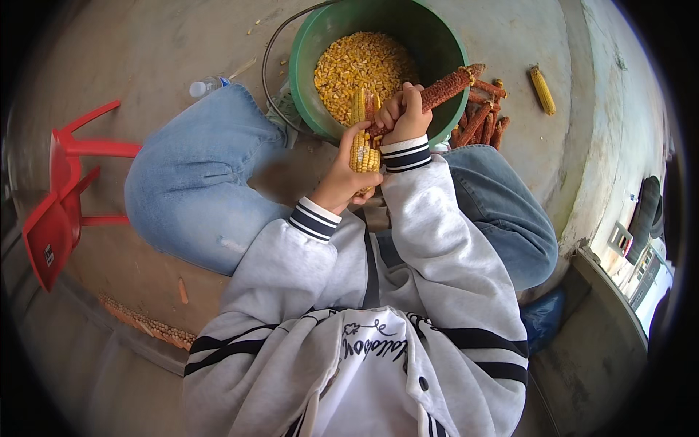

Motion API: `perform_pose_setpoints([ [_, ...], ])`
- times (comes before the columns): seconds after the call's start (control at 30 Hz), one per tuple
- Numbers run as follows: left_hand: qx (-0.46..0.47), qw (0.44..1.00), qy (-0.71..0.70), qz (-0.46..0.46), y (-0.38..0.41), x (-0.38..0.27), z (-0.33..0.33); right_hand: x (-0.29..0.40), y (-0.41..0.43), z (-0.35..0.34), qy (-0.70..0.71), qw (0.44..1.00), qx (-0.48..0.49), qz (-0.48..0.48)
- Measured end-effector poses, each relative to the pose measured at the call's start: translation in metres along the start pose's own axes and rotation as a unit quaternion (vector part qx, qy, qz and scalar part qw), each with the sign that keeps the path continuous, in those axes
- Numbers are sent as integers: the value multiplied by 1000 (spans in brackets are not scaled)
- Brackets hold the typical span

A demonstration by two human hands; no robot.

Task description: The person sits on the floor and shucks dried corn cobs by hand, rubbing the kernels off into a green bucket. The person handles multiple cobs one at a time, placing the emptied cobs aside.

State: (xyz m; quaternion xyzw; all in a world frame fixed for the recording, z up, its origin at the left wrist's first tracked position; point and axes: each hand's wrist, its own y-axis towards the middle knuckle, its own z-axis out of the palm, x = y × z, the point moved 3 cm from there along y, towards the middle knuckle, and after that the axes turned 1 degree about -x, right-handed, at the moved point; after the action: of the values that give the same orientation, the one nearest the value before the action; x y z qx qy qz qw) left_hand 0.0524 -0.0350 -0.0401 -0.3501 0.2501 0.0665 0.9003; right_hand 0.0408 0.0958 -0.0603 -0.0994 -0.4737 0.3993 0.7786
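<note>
My left hand (349, 175) grips a partly shelled ear of yellow corn (365, 150), which points up towards a green plastic bucket (302, 82). My right hand (405, 113) is closed round a bare reddish corn cob (445, 89). The cob's lower end presses against the ear beside my left thumb, and its upper end reaches across the bucket's right rim. Loose yellow corn kernels (363, 60) cover the bottom of the bucket. My hands are over the bucket's near edge, and my right fingers hide part of the cob.
Bare cobs (476, 127) lie piled right of the bucket, with a whole corn ear (542, 90) farther right. A plastic bottle (208, 86) lies at the left, beyond my knee. A red plastic chair (65, 164) stands far left. The bucket's wire handle (266, 71) hangs leftward.
</note>
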Motion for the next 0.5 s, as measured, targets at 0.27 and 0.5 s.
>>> perform_pose_setpoints([
  [0.27, -22, 1000, -1, -20, 18, -7, -6, 7, -8, 1, 10, 999, 30, -7],
  [0.5, -41, 999, -6, -18, 18, -7, -4, 6, -2, 2, 16, 999, 24, -36],
])
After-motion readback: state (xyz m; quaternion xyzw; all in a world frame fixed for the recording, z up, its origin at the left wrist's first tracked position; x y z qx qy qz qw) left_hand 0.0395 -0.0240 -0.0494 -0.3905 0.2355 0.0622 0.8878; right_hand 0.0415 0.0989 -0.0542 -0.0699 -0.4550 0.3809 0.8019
